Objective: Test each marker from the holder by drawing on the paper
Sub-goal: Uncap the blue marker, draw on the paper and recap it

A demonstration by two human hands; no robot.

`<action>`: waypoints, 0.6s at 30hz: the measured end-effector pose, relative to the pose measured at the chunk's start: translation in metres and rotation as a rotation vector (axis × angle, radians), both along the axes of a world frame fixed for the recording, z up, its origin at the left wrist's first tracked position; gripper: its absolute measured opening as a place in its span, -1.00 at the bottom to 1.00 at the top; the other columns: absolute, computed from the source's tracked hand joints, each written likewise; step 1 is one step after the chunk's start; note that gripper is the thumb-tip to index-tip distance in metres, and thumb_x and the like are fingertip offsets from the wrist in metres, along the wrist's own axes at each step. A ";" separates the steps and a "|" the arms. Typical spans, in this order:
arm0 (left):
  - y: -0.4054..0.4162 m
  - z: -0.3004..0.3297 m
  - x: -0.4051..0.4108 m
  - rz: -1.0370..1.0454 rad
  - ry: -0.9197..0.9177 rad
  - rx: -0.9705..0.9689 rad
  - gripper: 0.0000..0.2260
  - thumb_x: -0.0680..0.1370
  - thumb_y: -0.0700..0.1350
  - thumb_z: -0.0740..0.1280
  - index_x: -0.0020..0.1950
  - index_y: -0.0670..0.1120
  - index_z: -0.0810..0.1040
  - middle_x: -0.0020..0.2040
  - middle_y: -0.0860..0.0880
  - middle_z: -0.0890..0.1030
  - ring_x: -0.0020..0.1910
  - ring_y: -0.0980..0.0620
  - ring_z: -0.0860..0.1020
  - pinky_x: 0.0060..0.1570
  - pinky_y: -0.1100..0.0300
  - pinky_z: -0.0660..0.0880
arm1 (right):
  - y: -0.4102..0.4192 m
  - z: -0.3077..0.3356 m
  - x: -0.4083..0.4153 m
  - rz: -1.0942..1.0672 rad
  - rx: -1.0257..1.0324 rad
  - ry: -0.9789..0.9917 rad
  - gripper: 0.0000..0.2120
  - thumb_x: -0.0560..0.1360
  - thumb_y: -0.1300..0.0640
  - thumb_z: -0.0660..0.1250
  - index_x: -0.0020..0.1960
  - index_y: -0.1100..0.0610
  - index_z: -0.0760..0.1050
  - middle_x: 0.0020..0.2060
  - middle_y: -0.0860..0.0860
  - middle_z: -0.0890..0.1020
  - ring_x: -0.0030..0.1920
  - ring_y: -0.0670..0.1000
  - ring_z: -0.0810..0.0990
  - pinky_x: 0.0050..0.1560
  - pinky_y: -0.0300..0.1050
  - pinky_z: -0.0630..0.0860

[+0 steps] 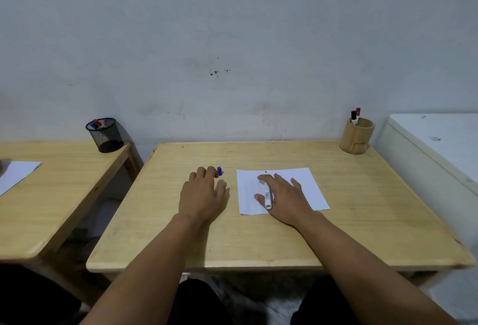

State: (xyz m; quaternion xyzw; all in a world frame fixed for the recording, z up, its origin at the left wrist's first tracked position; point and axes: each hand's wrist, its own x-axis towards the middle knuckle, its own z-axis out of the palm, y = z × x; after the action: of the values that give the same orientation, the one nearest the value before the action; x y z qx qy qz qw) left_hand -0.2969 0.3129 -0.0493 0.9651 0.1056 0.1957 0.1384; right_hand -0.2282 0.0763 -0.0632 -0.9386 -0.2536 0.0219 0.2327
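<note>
A white sheet of paper [310,182] lies on the wooden table [258,234]. My right hand [287,198] rests on the paper and grips a white marker [267,195], uncapped, tip pointing away toward the sheet's far edge. My left hand [203,195] lies on the table left of the paper, fingertips pinching a small blue cap [219,171]. A bamboo holder [357,135] stands at the table's far right corner with a black marker [353,116] and a red marker [358,112] upright in it.
A second wooden table [59,185] stands to the left, carrying a black mesh cup [106,135] with red and blue markers and another white sheet [15,173]. A white cabinet [434,149] borders the right side. A grey wall is behind.
</note>
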 end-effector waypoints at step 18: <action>-0.008 -0.015 -0.015 -0.330 0.225 0.070 -0.36 0.56 0.41 0.04 0.60 0.20 0.27 0.67 0.09 0.16 0.65 -0.04 0.10 0.55 -0.12 0.08 | 0.030 0.037 -0.011 -0.159 0.795 0.209 -0.78 0.65 -0.06 0.30 0.21 -0.16 0.66 -0.05 -0.09 0.77 -0.02 -0.02 0.74 0.08 0.06 0.70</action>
State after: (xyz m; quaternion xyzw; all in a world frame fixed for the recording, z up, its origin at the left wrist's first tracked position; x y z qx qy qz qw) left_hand -0.3119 0.3053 -0.0646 0.9893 -0.0458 0.0646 0.1223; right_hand -0.2392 0.1064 -0.0265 -0.7852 -0.1439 -0.0007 0.6022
